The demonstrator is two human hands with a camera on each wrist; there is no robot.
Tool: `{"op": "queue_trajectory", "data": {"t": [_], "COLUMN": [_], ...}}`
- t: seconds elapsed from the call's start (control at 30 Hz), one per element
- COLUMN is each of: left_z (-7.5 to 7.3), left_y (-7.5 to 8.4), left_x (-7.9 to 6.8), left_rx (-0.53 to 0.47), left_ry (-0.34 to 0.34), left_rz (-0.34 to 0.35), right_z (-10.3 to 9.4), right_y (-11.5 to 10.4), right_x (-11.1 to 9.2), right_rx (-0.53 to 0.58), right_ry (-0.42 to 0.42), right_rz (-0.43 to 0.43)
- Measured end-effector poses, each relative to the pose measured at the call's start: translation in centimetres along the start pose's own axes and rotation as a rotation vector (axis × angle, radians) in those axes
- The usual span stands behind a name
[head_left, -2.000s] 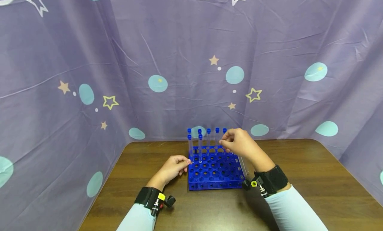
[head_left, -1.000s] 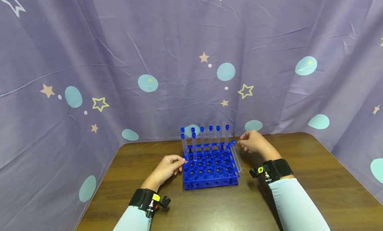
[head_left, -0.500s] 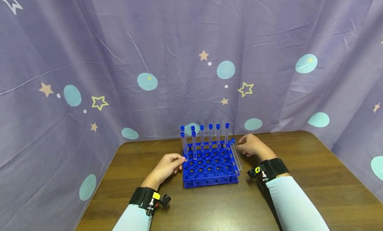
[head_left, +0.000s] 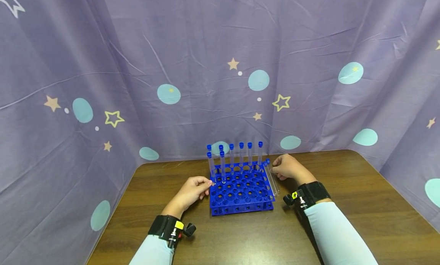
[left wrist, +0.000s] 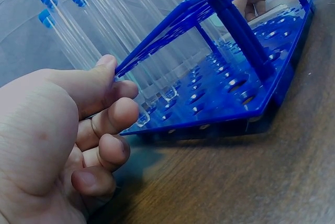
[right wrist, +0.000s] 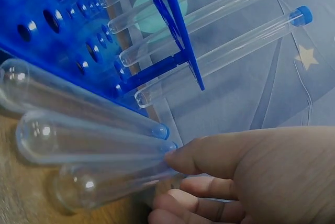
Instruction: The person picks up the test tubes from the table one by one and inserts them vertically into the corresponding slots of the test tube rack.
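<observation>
My left hand [head_left: 193, 190] pinches the left edge of a blue test tube rack [left wrist: 238, 14] between thumb and forefinger, its other fingers loosely curled. Several clear test tubes with blue caps stand upright in the rack: a row at the back, including one test tube [head_left: 260, 154] at the back right corner, and two in front of that row at the left. Along the rack's right side, three capped tubes lie on the table. At the cap end of the outermost lying test tube [right wrist: 104, 185], the thumb and fingers of my right hand [head_left: 289, 167] close in a pinch; its cap is hidden.
The other two lying tubes, one against the rack [right wrist: 78, 98] and a middle tube [right wrist: 94, 137], are side by side with their caps toward the back. A brown wooden table [head_left: 240, 238] carries everything. Behind its far edge hangs a purple patterned curtain [head_left: 206, 116].
My right hand has left the tube at the rack's back right corner, moved right, and come down to the lying tubes. My left hand has kept its hold on the rack.
</observation>
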State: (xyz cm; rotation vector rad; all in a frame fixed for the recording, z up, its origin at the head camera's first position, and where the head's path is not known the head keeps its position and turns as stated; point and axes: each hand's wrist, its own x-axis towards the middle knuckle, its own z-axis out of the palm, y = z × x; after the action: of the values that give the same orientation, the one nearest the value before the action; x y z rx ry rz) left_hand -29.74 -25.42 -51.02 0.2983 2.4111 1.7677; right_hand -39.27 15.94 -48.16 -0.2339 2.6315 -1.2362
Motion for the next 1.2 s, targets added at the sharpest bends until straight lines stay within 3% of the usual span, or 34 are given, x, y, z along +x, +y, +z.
{"op": "queue_trajectory", "data": {"t": [0.53, 1.2], "left_z": [-0.08, -0.10], "left_y": [-0.17, -0.09], "left_x": [-0.03, 0.05], "left_rx": [-0.016, 0.001], "left_ry": [-0.006, -0.003], "left_rz": [-0.002, 0.009], "right_z": [-0.37, -0.25], "right_y": [0.49, 0.33], "right_x": [0.23, 0.02], "right_rx": [-0.048, -0.108], "right_ry": [0.043, 0.051], "right_rz": [0.055, 0.049]}}
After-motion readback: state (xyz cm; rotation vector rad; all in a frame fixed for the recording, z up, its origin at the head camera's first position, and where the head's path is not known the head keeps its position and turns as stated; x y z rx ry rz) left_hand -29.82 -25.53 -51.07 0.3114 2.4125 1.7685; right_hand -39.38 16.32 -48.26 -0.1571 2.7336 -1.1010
